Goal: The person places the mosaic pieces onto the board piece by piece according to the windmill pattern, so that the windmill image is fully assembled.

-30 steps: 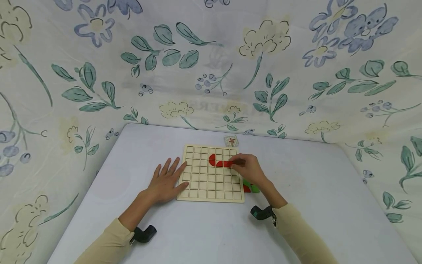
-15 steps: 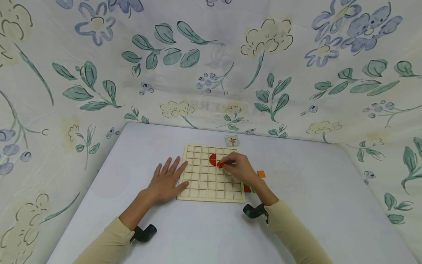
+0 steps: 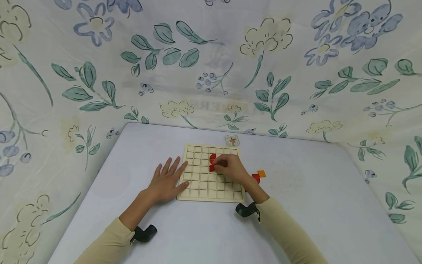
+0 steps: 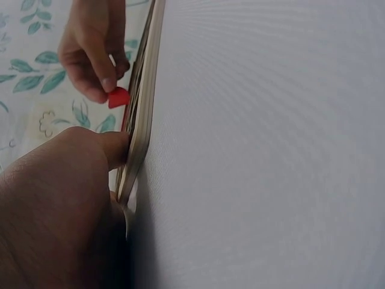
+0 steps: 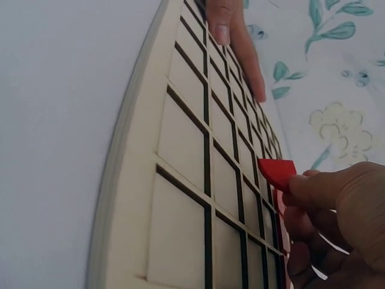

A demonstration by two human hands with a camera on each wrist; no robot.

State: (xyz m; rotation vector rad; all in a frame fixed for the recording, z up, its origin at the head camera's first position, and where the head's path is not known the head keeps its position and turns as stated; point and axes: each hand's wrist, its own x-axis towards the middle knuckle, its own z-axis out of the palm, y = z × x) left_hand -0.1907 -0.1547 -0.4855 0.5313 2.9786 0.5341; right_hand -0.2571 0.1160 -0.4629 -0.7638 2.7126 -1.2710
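Head camera: forward and down, from well back. My black wrist cameras (image 3: 145,234) look low and close along the square, pale wooden gridded board (image 3: 196,187); both show the red, curved-edged piece (image 5: 278,172).

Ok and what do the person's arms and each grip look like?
The left sleeve and right sleeve are plain beige, each with a black, curved device at its end. The left grip and right grip look ungloved.
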